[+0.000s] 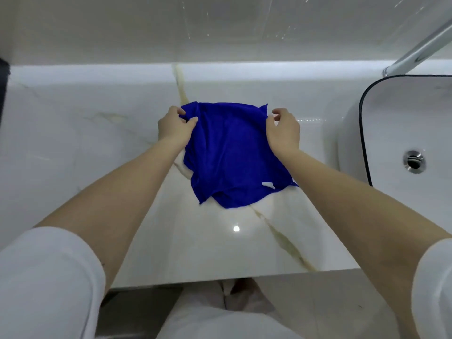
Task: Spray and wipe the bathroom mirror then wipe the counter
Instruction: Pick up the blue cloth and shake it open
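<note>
A bright blue cloth [230, 152] is spread out over the white marble counter [97, 148], its lower part crumpled with a small white label showing. My left hand [175, 126] pinches the cloth's far left corner. My right hand [283, 129] pinches the far right corner. The mirror [220, 23] runs along the top of the view above the counter's back ledge, with a few small specks on its surface.
A white vessel sink [401, 113] with a dark rim and a metal drain [414, 161] stands at the right. A chrome tap [420, 48] slants above it. A dark object [3, 77] shows at the far left edge. The counter's front edge [220, 278] lies near my body.
</note>
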`<action>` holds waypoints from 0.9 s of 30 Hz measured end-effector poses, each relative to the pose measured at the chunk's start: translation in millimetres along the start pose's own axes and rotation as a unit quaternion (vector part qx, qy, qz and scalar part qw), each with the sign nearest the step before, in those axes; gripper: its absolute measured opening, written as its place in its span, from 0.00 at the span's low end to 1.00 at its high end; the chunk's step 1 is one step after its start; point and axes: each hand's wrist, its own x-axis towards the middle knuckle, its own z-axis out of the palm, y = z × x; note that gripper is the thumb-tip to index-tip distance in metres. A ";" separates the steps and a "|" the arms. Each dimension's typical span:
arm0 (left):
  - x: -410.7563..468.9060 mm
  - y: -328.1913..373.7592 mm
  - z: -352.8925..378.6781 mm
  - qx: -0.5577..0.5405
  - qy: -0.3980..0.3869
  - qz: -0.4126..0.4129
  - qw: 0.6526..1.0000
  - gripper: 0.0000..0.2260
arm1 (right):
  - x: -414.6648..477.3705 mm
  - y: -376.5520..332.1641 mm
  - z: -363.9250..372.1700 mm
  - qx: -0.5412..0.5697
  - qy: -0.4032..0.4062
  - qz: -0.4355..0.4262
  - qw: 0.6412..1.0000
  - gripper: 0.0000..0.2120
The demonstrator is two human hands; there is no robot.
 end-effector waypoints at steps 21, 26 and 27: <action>20.7 6.0 -44.0 -0.222 0.072 -0.059 0.971 0.07 | 10.3 -31.8 -19.2 0.131 0.106 0.068 0.983 0.17; -26.0 26.8 -81.3 -0.329 0.097 -0.055 0.938 0.06 | -32.4 -51.2 -65.9 0.143 0.130 0.008 0.981 0.17; -38.1 32.1 -89.7 -0.337 0.108 -0.044 0.934 0.06 | -40.9 -56.7 -77.4 0.157 0.131 -0.004 0.979 0.17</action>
